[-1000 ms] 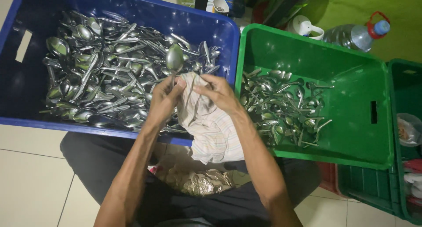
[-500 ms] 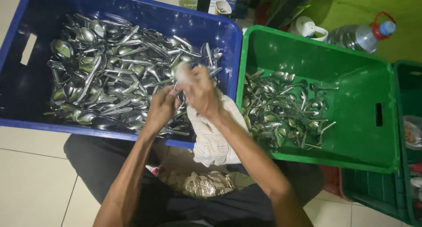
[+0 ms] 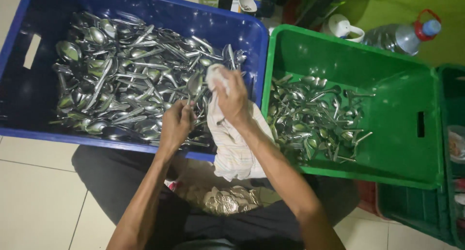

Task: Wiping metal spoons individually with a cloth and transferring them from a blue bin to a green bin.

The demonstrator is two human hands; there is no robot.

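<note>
Two hands: at frame centre, over the blue crate's near edge.
Left hand point(image 3: 177, 125): closed around the handle of a shiny metal spoon point(image 3: 193, 85), bowl upward.
Right hand point(image 3: 233, 99): clenched on a pale striped cloth point(image 3: 235, 148), beside the spoon's bowl.
Blue plastic crate point(image 3: 29, 100): upper left, heaped with glossy steel cutlery.
Green plastic crate point(image 3: 397, 134): right, smaller cutlery pile.
Clear plastic bottle point(image 3: 399, 37): upper right, blue cap, red ring.

Both bare forearms reach forward from the bottom of the view, elbows bent and wrists close together. The left hand point(image 3: 177, 123) is curled into a pinch, fingers closed, knuckles up. The right hand point(image 3: 233, 97) sits slightly higher, fingers bunched and closed, wrist cocked inward.
</note>
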